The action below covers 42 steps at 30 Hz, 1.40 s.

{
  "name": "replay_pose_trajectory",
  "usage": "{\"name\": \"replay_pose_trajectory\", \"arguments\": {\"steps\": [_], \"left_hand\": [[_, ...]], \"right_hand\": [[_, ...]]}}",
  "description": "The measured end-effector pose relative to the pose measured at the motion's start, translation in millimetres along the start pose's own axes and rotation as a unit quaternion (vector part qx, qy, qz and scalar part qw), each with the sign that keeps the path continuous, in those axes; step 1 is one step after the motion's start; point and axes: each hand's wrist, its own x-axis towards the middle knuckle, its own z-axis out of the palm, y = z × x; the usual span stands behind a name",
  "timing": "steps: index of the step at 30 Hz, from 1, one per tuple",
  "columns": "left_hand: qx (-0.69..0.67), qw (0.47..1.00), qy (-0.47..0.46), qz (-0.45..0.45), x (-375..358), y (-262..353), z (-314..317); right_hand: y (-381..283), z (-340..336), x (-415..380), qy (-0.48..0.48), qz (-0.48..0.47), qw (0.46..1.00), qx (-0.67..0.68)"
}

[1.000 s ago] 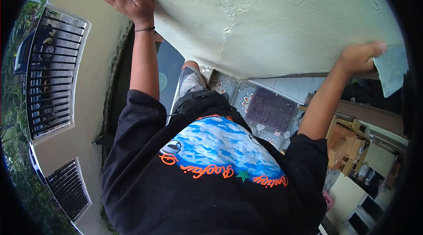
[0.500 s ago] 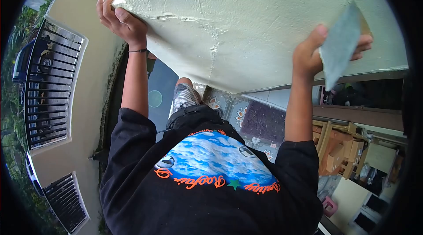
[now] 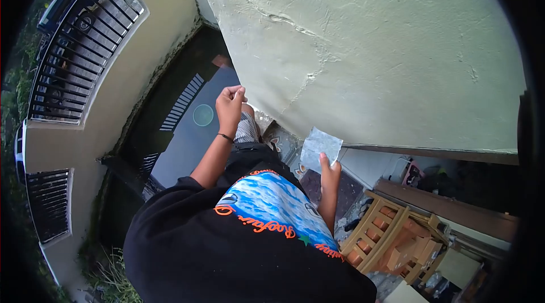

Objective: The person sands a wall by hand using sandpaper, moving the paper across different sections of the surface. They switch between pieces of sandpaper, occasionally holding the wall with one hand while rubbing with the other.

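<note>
Your right hand [image 3: 329,173] grips a grey sheet of sandpaper [image 3: 320,147] by its lower edge, thumb on top, and the sheet stands up just under the bottom edge of the rough cream plaster wall [image 3: 386,53], near it but not touching. Your left hand [image 3: 230,107] is raised with the fingertips pinched together, apart from the wall; whether something small is between them, I cannot tell. Below your right arm stands a wooden crate [image 3: 392,237] on the patterned tile floor [image 3: 286,144].
</note>
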Motion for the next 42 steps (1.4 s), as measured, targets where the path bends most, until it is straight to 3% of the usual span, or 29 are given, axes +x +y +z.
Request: {"name": "replay_pose_trajectory", "arguments": {"steps": [2, 3, 5, 6, 8, 10, 12, 15, 16, 18, 19, 21, 22, 24, 25, 26, 28, 29, 30, 32, 33, 34, 36, 38, 39, 40, 42], "left_hand": [[0.119, 0.966, -0.177, -0.145, -39.1, -20.1, -6.8], [0.127, 0.961, -0.193, -0.149, -46.9, -19.5, -1.9], [0.014, 0.894, -0.417, -0.166, -63.3, -5.7, 15.3], [0.017, 0.891, -0.451, -0.047, -73.0, 16.8, 30.3], [-0.095, 0.847, -0.521, -0.042, -80.9, 56.4, 52.6], [-0.053, 0.814, -0.577, -0.032, -79.7, 84.1, 63.7], [-0.011, 0.784, -0.621, -0.015, -77.9, 91.1, 69.8], [-0.066, 0.873, -0.481, -0.049, -79.9, 78.9, 74.4], [-0.065, 0.874, -0.48, -0.046, -80.3, 77.9, 70.9], [-0.044, 0.892, -0.435, -0.116, -83.2, 77.1, 60.9], [-0.04, 0.898, -0.422, -0.118, -88.2, 82.2, 56.4], [-0.019, 0.894, -0.435, -0.104, -89.1, 78.5, 51.5], [0.002, 0.887, -0.452, -0.095, -87.2, 71.4, 51.2], [0.01, 0.885, -0.457, -0.09, -86.3, 49.1, 56.1], [-0.024, 0.888, -0.456, -0.062, -91.3, 51.1, 58.7], [-0.059, 0.889, -0.452, -0.032, -94.1, 52.7, 61.1], [-0.051, 0.896, -0.441, -0.026, -93.1, 56.3, 59.3], [-0.041, 0.899, -0.436, -0.026, -90.6, 58.1, 57.8], [-0.039, 0.903, -0.428, -0.024, -88.6, 57.1, 58.0], [-0.059, 0.882, -0.454, -0.114, -87.3, 51.3, 59.7], [-0.001, 0.871, -0.481, -0.097, -85.0, 53.9, 58.6], [-0.004, 0.874, -0.476, -0.097, -87.7, 56.6, 58.6], [-0.118, 0.907, -0.396, -0.086, -92.0, 63.0, 61.4], [-0.109, 0.965, -0.238, 0.006, -78.0, 71.0, 46.9], [-0.134, 0.981, -0.134, 0.045, -65.1, 82.9, 37.9], [-0.202, 0.976, -0.023, 0.075, -43.5, 85.8, 32.0], [-0.215, 0.957, 0.108, 0.164, -5.5, 103.0, 7.4]], "right_hand": [[-21.5, -4.2, -1.3, -0.011, 0.017, 0.991, 0.135], [-27.2, -7.6, -1.6, -0.031, -0.002, 0.985, 0.171], [-34.0, -8.1, -1.2, -0.063, -0.021, 0.968, 0.241], [-29.6, -11.9, -0.2, -0.083, -0.002, 0.968, 0.237], [-39.7, -6.5, -4.2, -0.077, 0.016, 0.971, 0.225], [-48.2, 1.1, -8.9, -0.126, -0.011, 0.969, 0.21], [-58.7, 4.6, -13.9, -0.109, -0.021, 0.97, 0.215], [-83.1, -17.6, -19.5, -0.187, 0.046, 0.981, -0.017], [-83.8, -30.3, -21.4, -0.183, 0.006, 0.983, -0.011], [-129.6, -49.0, -40.2, -0.222, -0.124, 0.958, 0.13], [-126.8, -55.5, -42.0, -0.316, -0.171, 0.903, 0.236], [-112.8, -47.2, -28.7, -0.5, -0.242, 0.74, 0.378], [-102.8, -31.7, -24.4, -0.545, -0.212, 0.696, 0.418], [-73.6, -11.1, -13.1, -0.369, -0.021, 0.887, 0.277], [-52.2, 3.2, -1.7, -0.203, -0.027, 0.977, 0.05], [-47.0, -1.4, -0.2, -0.211, -0.03, 0.976, 0.049], [-38.4, -25.9, 1.5, -0.353, 0.034, 0.893, 0.277], [-30.2, -27.4, 9.4, -0.494, -0.106, 0.776, 0.377], [-38.1, -21.1, 6.3, -0.502, -0.104, 0.771, 0.378], [-59.9, -10.0, -4.7, -0.398, -0.063, 0.85, 0.34], [-41.8, -8.1, 11.9, -0.24, 0.009, 0.964, 0.116], [-23.6, -7.8, 19.5, -0.246, 0.009, 0.963, 0.113], [-0.8, -10.9, 26.9, -0.097, 0.047, 0.993, 0.045], [-7.8, -29.9, 17.3, -0.076, 0.073, 0.975, 0.195], [-24.7, -35.2, 12.8, 0.013, 0.062, 0.991, 0.119], [-17.0, -53.6, 19.9, 0.089, 0.001, 0.993, 0.079], [-31.4, -97.4, 33.8, 0.238, -0.108, 0.964, 0.05]]}}
